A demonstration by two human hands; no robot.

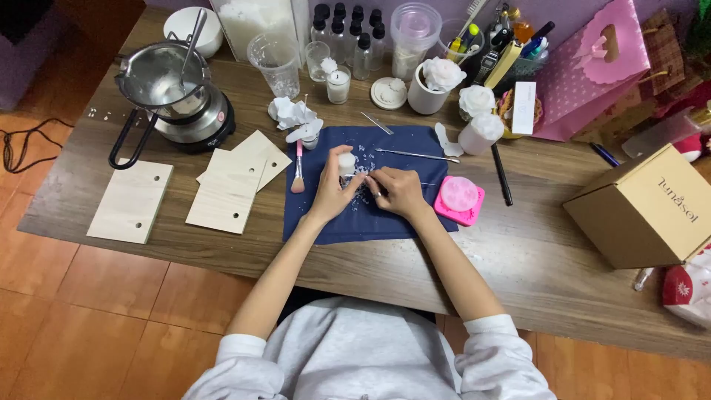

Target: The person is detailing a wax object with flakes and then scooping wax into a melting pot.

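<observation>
My left hand (332, 189) holds a small white wax piece (346, 162) over a dark blue cloth (337, 218) on the wooden table. My right hand (398, 190) is closed around a thin metal tool whose tip meets the white piece; a ring shows on one finger. White wax flakes lie scattered on the cloth around both hands. A pink mould (460, 198) with a pale wax shape sits just right of my right hand.
A brush with a pink handle (298, 167) and metal tools (415, 154) lie on the cloth. Wooden boards (228, 189) lie left. A metal pot on a small heater (172, 92) stands far left. White flower candles (474, 111), bottles and cups line the back. A cardboard box (648, 207) sits right.
</observation>
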